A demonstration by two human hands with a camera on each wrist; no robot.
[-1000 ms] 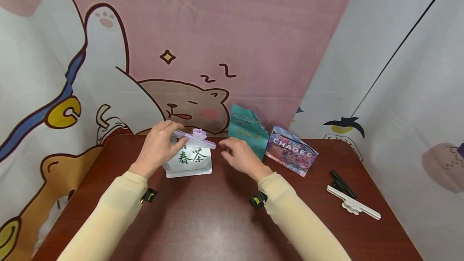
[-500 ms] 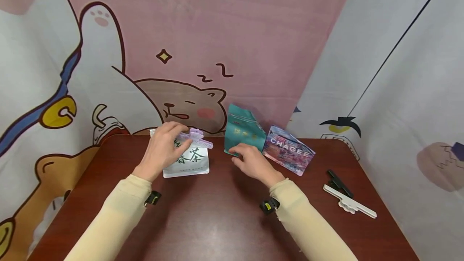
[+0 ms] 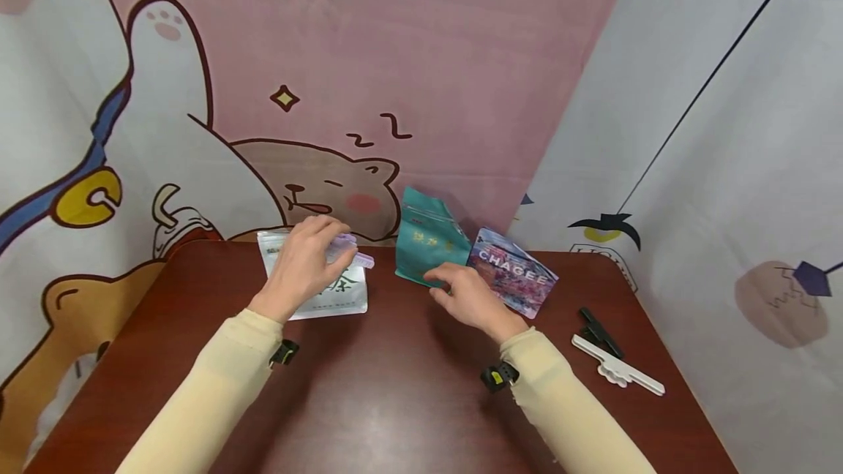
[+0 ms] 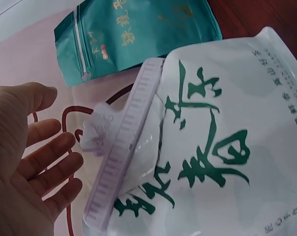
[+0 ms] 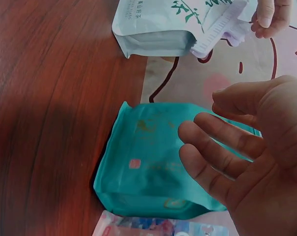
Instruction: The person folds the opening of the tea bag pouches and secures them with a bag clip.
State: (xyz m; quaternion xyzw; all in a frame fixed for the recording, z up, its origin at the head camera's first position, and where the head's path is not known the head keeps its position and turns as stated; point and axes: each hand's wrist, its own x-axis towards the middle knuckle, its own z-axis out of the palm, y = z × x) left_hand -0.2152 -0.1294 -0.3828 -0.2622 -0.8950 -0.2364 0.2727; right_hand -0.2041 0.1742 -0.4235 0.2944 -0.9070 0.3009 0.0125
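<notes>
A white tea pouch (image 3: 344, 297) with green characters stands on the left of the table. A lilac clip (image 4: 126, 142) with a ruler-like bar and a paw-shaped tab sits across its upper end. My left hand (image 3: 304, 265) hovers in front of them, hiding part of both in the head view. In the left wrist view its fingers (image 4: 57, 169) are loosely bent beside the clip's tab, with a gap between. Near a teal pouch (image 3: 428, 240) is my right hand (image 3: 470, 300), its fingers relaxed and holding nothing; in the right wrist view they overlap the pouch (image 5: 143, 179).
Right of the teal pouch stands a colourful CHAGEE pouch (image 3: 514, 273). A black clip (image 3: 601, 331) and a white clip (image 3: 619, 366) lie at the table's right side. A cartoon-printed cloth (image 3: 428, 57) hangs behind the table (image 3: 382, 401).
My left hand has moved rightward across the white pouch, off the clip's left part. The right hand has moved away from the clip toward the teal pouch. The head view has turned slightly right.
</notes>
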